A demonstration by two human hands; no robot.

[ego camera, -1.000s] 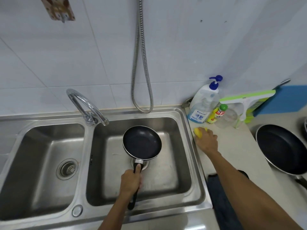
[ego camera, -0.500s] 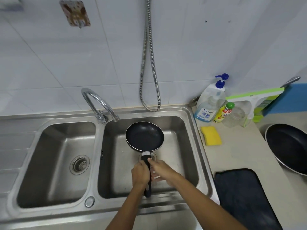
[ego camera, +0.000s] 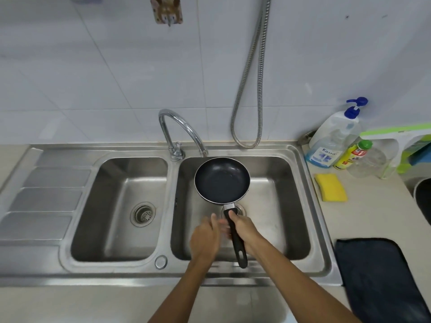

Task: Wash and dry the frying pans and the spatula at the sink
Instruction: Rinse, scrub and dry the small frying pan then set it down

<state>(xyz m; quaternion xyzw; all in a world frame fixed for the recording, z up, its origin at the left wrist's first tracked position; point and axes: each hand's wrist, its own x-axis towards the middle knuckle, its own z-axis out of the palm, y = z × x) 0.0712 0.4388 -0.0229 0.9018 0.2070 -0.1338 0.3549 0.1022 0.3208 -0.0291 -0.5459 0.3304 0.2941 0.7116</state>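
Note:
A small black frying pan (ego camera: 221, 180) hangs level over the right basin (ego camera: 282, 183) of the steel double sink, just below the tap spout (ego camera: 182, 129). My right hand (ego camera: 246, 229) grips its black handle (ego camera: 240, 250) from the right. My left hand (ego camera: 204, 238) is just left of the handle, thumb up, fingers blurred and loose beside it. A second, larger black pan (ego camera: 424, 201) shows only its rim at the right edge of the counter. No spatula is in view.
A yellow sponge (ego camera: 330, 187) lies on the counter right of the sink, near a soap pump bottle (ego camera: 331, 141), a small yellow bottle (ego camera: 352, 155) and a green squeegee (ego camera: 396, 136). A dark cloth (ego camera: 377, 276) lies front right. A metal hose (ego camera: 249, 89) hangs on the wall.
My right hand left the sponge, came to the pan and took over the handle. My left hand has let go and shifted left. The view moved left.

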